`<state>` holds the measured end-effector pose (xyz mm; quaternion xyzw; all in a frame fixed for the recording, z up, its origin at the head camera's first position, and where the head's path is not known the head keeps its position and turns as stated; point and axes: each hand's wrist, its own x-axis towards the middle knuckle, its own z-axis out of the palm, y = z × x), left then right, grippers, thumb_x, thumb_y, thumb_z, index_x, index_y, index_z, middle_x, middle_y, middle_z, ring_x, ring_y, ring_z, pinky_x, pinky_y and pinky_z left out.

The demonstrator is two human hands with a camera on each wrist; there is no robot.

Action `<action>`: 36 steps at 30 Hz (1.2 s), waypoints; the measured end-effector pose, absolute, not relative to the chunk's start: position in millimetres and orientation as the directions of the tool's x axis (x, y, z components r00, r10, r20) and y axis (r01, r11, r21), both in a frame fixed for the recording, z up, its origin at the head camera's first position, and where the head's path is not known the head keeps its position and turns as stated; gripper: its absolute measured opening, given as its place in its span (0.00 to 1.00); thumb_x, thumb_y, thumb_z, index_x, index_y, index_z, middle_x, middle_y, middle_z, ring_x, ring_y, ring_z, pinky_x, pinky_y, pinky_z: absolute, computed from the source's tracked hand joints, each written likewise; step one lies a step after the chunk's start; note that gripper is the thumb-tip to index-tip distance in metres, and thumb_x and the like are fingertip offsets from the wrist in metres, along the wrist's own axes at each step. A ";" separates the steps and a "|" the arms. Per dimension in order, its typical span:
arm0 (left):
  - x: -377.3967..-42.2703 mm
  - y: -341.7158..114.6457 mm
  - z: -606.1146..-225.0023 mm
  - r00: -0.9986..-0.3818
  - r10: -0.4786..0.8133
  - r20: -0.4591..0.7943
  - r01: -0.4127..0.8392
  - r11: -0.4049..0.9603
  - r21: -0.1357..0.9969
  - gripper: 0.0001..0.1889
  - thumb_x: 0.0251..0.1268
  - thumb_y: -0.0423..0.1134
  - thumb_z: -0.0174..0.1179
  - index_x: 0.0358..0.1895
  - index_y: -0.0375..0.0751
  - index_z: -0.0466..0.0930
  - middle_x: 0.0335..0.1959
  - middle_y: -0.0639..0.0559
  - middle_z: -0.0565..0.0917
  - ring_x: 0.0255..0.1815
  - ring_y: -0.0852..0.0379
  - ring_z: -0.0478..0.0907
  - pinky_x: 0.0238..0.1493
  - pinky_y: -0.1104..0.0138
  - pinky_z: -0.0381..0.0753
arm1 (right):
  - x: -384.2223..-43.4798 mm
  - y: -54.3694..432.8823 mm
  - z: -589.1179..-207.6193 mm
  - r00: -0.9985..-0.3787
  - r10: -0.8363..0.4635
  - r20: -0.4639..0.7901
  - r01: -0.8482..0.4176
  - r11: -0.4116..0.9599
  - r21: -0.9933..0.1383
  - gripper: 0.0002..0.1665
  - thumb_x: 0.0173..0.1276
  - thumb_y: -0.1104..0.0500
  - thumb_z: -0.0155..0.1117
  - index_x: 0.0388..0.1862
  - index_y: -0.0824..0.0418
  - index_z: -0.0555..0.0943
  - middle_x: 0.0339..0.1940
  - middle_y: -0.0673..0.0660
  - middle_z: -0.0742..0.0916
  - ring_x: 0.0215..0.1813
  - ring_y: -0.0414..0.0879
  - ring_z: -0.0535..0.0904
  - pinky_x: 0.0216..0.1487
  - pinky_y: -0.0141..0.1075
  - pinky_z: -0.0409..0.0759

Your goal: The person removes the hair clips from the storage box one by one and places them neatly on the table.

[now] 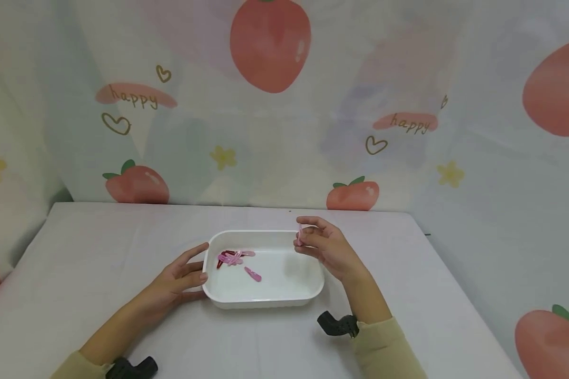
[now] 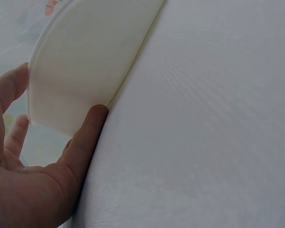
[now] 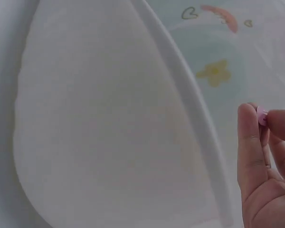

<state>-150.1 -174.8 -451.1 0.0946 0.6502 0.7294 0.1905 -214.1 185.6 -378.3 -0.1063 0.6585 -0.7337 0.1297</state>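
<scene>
A white tray (image 1: 284,276) stands on the table. Several pink snap hair clips (image 1: 232,258) lie heaped in its left part, a dark red hair clip (image 1: 219,263) poking out beneath them. One more pink hair clip (image 1: 253,274) lies apart, nearer the front. My left hand (image 1: 179,280) rests its spread fingertips against the tray's left end; the left wrist view shows them along the outer wall (image 2: 85,61). Above the tray's right back corner, my right hand (image 1: 329,248) pinches a pink hair clip (image 3: 261,116) between thumb and fingers, which hide most of it.
The table (image 1: 123,247) has a white cover and ends at a hanging fabric backdrop (image 1: 265,131) printed with peaches, stars and hearts. Black wrist mounts (image 1: 337,323) sit at both sleeves.
</scene>
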 end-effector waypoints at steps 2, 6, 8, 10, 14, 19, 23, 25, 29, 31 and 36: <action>-149.8 -174.1 -451.1 -0.909 0.402 -0.111 -0.157 -0.083 0.984 0.37 0.73 0.34 0.57 0.80 0.55 0.50 0.76 0.32 0.57 0.69 0.41 0.70 0.61 0.50 0.80 | -215.4 194.3 -376.3 -0.956 -0.293 -0.013 0.043 -0.096 -0.994 0.25 0.71 0.70 0.59 0.65 0.64 0.71 0.38 0.54 0.81 0.42 0.45 0.84 0.52 0.40 0.85; -149.0 -173.4 -450.7 -0.909 0.403 -0.103 -0.151 -0.089 0.984 0.37 0.73 0.34 0.57 0.80 0.54 0.49 0.76 0.30 0.57 0.68 0.41 0.70 0.60 0.50 0.80 | -219.0 209.3 -372.5 -0.973 -0.231 0.004 0.015 -0.080 -0.997 0.23 0.71 0.70 0.59 0.64 0.62 0.72 0.38 0.54 0.80 0.41 0.45 0.84 0.52 0.39 0.85; -148.3 -173.3 -450.5 -0.910 0.400 -0.107 -0.154 -0.088 0.984 0.38 0.73 0.33 0.57 0.80 0.54 0.49 0.75 0.30 0.57 0.67 0.42 0.71 0.60 0.50 0.80 | -221.0 216.1 -372.9 -0.977 -0.211 0.009 0.006 -0.069 -0.998 0.22 0.72 0.70 0.59 0.63 0.61 0.72 0.37 0.54 0.80 0.41 0.44 0.84 0.51 0.38 0.86; -147.9 -173.1 -450.2 -0.912 0.395 -0.113 -0.159 -0.085 0.984 0.37 0.73 0.33 0.57 0.80 0.55 0.50 0.75 0.30 0.57 0.67 0.42 0.71 0.60 0.50 0.80 | -223.3 222.1 -373.9 -0.981 -0.194 0.012 -0.001 -0.060 -0.998 0.21 0.73 0.70 0.58 0.62 0.60 0.73 0.37 0.53 0.81 0.42 0.44 0.84 0.51 0.37 0.85; -147.7 -172.0 -449.8 -0.915 0.386 -0.119 -0.162 -0.083 0.983 0.37 0.73 0.33 0.57 0.80 0.55 0.50 0.75 0.30 0.57 0.67 0.42 0.72 0.60 0.49 0.80 | -227.4 232.9 -377.6 -0.986 -0.165 -0.006 0.015 -0.055 -0.998 0.19 0.73 0.68 0.59 0.61 0.58 0.74 0.36 0.51 0.82 0.42 0.44 0.84 0.51 0.36 0.85; -147.8 -171.1 -450.2 -0.917 0.381 -0.123 -0.163 -0.074 0.984 0.38 0.73 0.34 0.58 0.80 0.55 0.50 0.75 0.30 0.58 0.66 0.42 0.72 0.60 0.49 0.80 | -231.3 244.8 -384.1 -0.992 -0.128 -0.016 0.022 -0.044 -0.999 0.20 0.73 0.67 0.59 0.61 0.59 0.73 0.36 0.52 0.82 0.41 0.43 0.84 0.51 0.36 0.85; -147.9 -171.3 -450.0 -0.916 0.383 -0.123 -0.161 -0.069 0.985 0.38 0.73 0.34 0.58 0.79 0.55 0.50 0.75 0.31 0.58 0.67 0.41 0.71 0.60 0.49 0.80 | -233.1 251.7 -389.9 -0.996 -0.081 -0.023 0.022 0.014 -1.000 0.21 0.73 0.66 0.60 0.63 0.61 0.72 0.38 0.53 0.82 0.41 0.43 0.84 0.51 0.35 0.85; -147.8 -171.7 -450.0 -0.915 0.384 -0.124 -0.162 -0.069 0.984 0.38 0.73 0.34 0.58 0.80 0.55 0.50 0.75 0.31 0.57 0.67 0.41 0.71 0.60 0.49 0.80 | -233.7 254.2 -392.9 -0.998 -0.061 -0.030 0.027 0.058 -0.998 0.23 0.73 0.65 0.61 0.65 0.63 0.71 0.39 0.54 0.81 0.41 0.43 0.83 0.51 0.35 0.85; -147.2 -171.8 -449.5 -0.913 0.388 -0.129 -0.168 -0.068 0.983 0.38 0.73 0.34 0.57 0.80 0.55 0.50 0.76 0.31 0.57 0.67 0.41 0.71 0.60 0.49 0.80 | -234.4 258.4 -399.2 -0.998 -0.040 -0.053 0.047 0.132 -0.990 0.25 0.74 0.63 0.61 0.67 0.64 0.70 0.42 0.56 0.80 0.42 0.43 0.83 0.51 0.35 0.85; -147.2 -171.7 -449.2 -0.912 0.390 -0.131 -0.171 -0.071 0.983 0.37 0.73 0.34 0.57 0.80 0.55 0.50 0.76 0.31 0.57 0.68 0.41 0.71 0.61 0.50 0.79 | -235.2 260.3 -402.1 -0.998 -0.032 -0.062 0.056 0.155 -0.986 0.25 0.74 0.63 0.60 0.68 0.65 0.70 0.44 0.57 0.80 0.43 0.43 0.83 0.51 0.35 0.85; -148.1 -171.3 -448.3 -0.915 0.383 -0.130 -0.168 -0.067 0.983 0.37 0.73 0.34 0.57 0.80 0.55 0.50 0.76 0.31 0.57 0.68 0.41 0.71 0.60 0.50 0.80 | -238.2 265.3 -409.2 -0.997 0.011 -0.071 0.071 0.240 -0.968 0.26 0.74 0.63 0.60 0.69 0.66 0.70 0.46 0.60 0.80 0.43 0.45 0.83 0.50 0.35 0.85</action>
